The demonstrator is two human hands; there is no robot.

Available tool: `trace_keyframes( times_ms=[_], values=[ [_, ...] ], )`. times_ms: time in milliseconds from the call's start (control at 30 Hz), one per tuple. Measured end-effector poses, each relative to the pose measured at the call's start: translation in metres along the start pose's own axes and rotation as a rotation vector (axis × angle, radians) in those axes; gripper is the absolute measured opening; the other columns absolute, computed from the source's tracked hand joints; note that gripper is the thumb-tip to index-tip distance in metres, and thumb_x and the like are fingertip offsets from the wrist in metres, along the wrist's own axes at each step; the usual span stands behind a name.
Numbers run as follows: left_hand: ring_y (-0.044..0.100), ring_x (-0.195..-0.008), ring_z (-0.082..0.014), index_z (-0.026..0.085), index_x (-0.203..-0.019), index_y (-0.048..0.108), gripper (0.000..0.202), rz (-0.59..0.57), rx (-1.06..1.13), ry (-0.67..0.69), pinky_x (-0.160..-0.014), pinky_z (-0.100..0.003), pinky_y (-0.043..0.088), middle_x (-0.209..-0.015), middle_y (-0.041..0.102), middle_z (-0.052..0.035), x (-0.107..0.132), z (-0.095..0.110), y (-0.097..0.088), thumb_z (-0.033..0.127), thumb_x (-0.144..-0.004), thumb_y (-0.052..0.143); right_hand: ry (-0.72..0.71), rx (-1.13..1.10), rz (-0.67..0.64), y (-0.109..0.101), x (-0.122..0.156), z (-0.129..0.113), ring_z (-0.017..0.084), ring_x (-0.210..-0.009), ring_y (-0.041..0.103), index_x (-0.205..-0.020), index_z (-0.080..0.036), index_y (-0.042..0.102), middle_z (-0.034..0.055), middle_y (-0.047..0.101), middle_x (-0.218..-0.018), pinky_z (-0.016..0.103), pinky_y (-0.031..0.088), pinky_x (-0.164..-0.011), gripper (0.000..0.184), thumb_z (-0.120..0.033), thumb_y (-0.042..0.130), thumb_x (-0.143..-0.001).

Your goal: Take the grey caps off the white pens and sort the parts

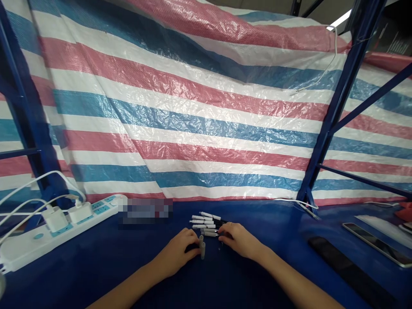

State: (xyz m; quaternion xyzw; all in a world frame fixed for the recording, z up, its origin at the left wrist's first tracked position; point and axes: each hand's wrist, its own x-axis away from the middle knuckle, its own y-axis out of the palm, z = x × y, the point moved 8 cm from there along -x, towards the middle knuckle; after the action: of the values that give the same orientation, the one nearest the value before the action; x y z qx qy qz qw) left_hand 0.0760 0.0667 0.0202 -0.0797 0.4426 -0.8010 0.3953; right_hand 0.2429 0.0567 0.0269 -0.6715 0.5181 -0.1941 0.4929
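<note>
My left hand (175, 253) is touching a gray cap (202, 247), my right hand (240, 240) is touching the pens (204, 223); I can't tell whether either is pinching.

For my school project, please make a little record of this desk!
Hands: bare left hand beside a small grey cylinder; bare right hand against white-and-black pens
Surface: dark blue cloth
Left side: white plastic power strip
Behind: red, white and blue striped woven tarp
</note>
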Motion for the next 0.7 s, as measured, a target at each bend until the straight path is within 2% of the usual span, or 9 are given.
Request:
trace_keyframes(
  times_ms=[267, 467, 567, 700],
  values=[
    [0.055, -0.095, -0.0192, 0.023, -0.086, 0.067, 0.01, -0.007, -0.007, -0.014, -0.082, -0.03, 0.044, -0.093, 0.063, -0.0006, 0.001, -0.001, 0.001, 0.021, -0.084, 0.058, -0.02, 0.006, 0.023, 0.003, -0.004, 0.0, 0.019, -0.084, 0.063, -0.093, -0.019, 0.068, 0.004, 0.069, -0.09, 0.028, 0.045, -0.076, 0.012, -0.025, 0.058, -0.091],
    [0.055, -0.097, -0.0184, 0.025, -0.094, 0.066, 0.038, -0.008, -0.006, -0.033, -0.084, -0.029, 0.043, -0.1, 0.061, 0.0001, 0.004, 0.001, -0.002, 0.002, -0.071, 0.046, -0.027, -0.031, 0.069, -0.012, -0.001, 0.001, 0.017, -0.08, 0.062, -0.089, -0.019, 0.066, 0.0025, 0.068, -0.087, 0.026, 0.044, -0.072, 0.02, -0.028, 0.05, -0.096],
    [0.055, -0.097, -0.0187, 0.025, -0.094, 0.066, 0.039, -0.016, -0.004, -0.054, -0.083, -0.03, 0.042, -0.098, 0.061, -0.0002, 0.005, 0.001, -0.003, 0.002, -0.071, 0.044, -0.025, -0.046, 0.082, -0.016, -0.001, 0.001, 0.016, -0.078, 0.061, -0.088, -0.019, 0.065, 0.0019, 0.067, -0.086, 0.026, 0.043, -0.07, 0.021, -0.028, 0.048, -0.096],
    [0.054, -0.098, -0.0185, 0.025, -0.093, 0.066, 0.036, -0.023, 0.003, -0.076, -0.085, -0.03, 0.042, -0.099, 0.06, 0.0, 0.005, 0.002, -0.004, 0.005, -0.074, 0.043, -0.028, -0.059, 0.062, -0.011, -0.001, 0.002, 0.015, -0.075, 0.062, -0.087, -0.02, 0.066, 0.0012, 0.068, -0.084, 0.024, 0.042, -0.067, 0.019, -0.028, 0.05, -0.095]
  ],
)
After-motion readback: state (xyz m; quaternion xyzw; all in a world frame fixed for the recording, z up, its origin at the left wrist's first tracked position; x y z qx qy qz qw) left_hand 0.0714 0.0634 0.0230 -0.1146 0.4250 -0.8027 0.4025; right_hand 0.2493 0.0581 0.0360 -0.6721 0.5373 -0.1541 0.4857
